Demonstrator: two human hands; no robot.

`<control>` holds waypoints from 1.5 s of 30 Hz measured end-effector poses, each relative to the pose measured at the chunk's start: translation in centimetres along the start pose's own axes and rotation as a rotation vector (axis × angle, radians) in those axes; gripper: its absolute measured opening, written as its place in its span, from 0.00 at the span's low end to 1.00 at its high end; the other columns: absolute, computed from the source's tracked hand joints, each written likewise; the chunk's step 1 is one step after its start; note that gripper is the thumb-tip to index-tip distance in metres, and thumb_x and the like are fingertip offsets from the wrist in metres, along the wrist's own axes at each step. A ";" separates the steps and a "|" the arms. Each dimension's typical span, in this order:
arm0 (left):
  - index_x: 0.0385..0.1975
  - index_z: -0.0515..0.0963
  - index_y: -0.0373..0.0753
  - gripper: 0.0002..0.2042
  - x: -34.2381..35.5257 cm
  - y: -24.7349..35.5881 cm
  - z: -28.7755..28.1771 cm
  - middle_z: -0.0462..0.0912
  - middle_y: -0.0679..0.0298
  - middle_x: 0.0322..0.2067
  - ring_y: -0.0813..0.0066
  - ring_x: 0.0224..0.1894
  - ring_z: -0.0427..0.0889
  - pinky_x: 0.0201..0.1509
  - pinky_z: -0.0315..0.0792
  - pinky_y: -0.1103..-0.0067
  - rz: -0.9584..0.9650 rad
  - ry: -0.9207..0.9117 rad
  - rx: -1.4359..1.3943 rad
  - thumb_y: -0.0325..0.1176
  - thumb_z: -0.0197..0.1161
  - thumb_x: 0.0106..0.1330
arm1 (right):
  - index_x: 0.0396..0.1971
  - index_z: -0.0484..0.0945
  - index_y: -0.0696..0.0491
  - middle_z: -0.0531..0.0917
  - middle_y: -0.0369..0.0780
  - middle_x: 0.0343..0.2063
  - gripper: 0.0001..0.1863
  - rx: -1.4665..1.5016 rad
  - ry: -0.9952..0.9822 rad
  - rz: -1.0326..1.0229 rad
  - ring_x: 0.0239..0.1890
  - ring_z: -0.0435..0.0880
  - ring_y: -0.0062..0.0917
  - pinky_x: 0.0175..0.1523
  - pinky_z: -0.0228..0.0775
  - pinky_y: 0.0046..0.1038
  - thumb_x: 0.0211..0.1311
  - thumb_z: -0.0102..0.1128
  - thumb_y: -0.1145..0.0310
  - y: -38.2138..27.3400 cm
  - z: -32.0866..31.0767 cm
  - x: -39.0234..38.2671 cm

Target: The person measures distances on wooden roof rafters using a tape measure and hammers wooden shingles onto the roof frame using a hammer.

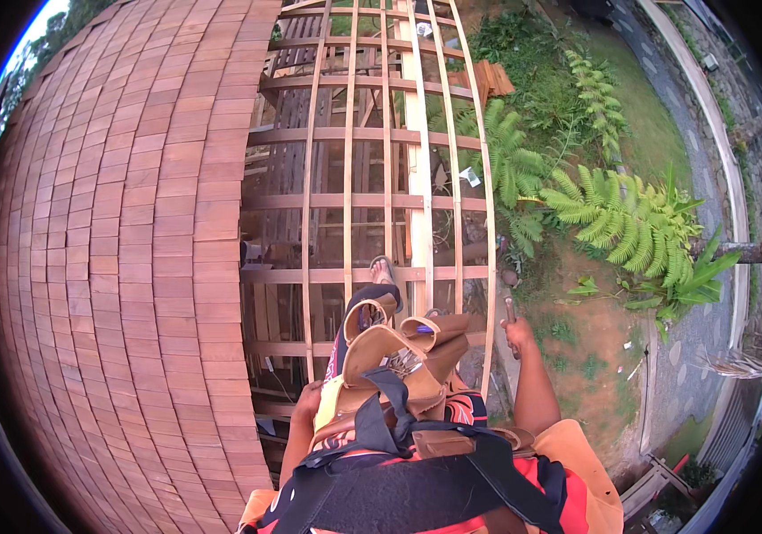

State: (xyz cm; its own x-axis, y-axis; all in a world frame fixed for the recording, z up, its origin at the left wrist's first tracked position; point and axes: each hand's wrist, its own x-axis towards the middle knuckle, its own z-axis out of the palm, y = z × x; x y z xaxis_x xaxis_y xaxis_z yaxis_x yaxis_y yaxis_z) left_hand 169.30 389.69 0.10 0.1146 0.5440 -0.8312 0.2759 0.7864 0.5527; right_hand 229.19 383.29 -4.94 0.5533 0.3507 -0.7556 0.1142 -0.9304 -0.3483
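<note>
My right hand (516, 333) is closed round the handle of a hammer (511, 310), whose head points away from me, out beyond the rightmost batten. Close to the left side of my tool pouch hangs my left hand (308, 400); its fingers are mostly hidden, so I cannot see whether it holds anything. The brown leather tool pouch (372, 351) is strapped at my waist, with nails (403, 363) showing in its open pocket. One sandalled foot (383, 270) rests on the roof frame ahead of the pouch.
Reddish wooden shingles (141, 231) cover the roof slope at left. Ahead, long thin battens (348, 169) cross wider rafters (336, 202), with open gaps down to stacked planks. Far below on the right lie ferns (630, 218), bare soil and a grey paved path (710, 178).
</note>
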 end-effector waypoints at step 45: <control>0.31 0.82 0.32 0.16 46.9 73.7 1.3 0.84 0.58 0.32 0.71 0.37 0.80 0.44 0.71 0.74 -0.122 0.265 0.141 0.40 0.57 0.62 | 0.25 0.78 0.62 0.79 0.44 0.18 0.21 -0.048 -0.034 0.102 0.18 0.77 0.33 0.27 0.68 0.38 0.60 0.59 0.56 -69.7 -14.3 36.6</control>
State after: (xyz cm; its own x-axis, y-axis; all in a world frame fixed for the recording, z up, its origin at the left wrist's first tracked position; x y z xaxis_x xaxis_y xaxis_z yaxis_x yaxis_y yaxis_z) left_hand 196.28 472.78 1.77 -0.1747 0.5197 -0.8363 0.4038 0.8125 0.4206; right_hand 253.34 459.45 -0.39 0.5362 0.2565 -0.8042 0.0985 -0.9652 -0.2422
